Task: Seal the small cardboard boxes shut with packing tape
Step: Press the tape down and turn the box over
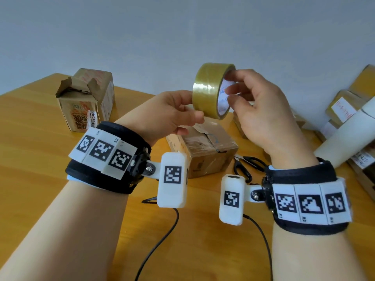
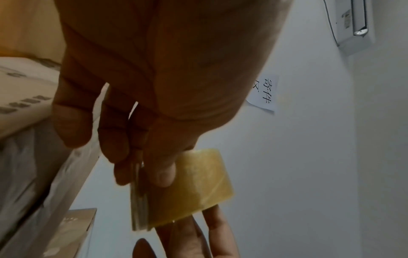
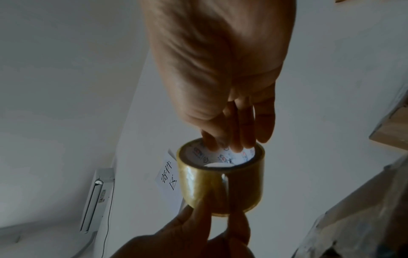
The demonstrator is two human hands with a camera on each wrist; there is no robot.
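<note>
A roll of clear brownish packing tape (image 1: 209, 90) is held up in the air between both hands. My right hand (image 1: 233, 90) has its fingers (image 3: 234, 139) hooked inside the roll's white printed core. My left hand (image 1: 190, 108) pinches the roll's outer side, thumb (image 2: 163, 174) on the tape surface (image 2: 198, 188). Below the hands a small cardboard box (image 1: 205, 153) with old tape on its closed top sits on the wooden table (image 1: 40, 159). A second small box (image 1: 87, 102) stands at the back left, its torn top flaps standing open.
Black scissors (image 1: 245, 165) lie on the table just right of the near box. A pile of taped parcels (image 1: 345, 106) and a white foam roll (image 1: 349, 136) crowd the right edge. Two black cables (image 1: 162, 236) trail from the wrist cameras across the front of the table.
</note>
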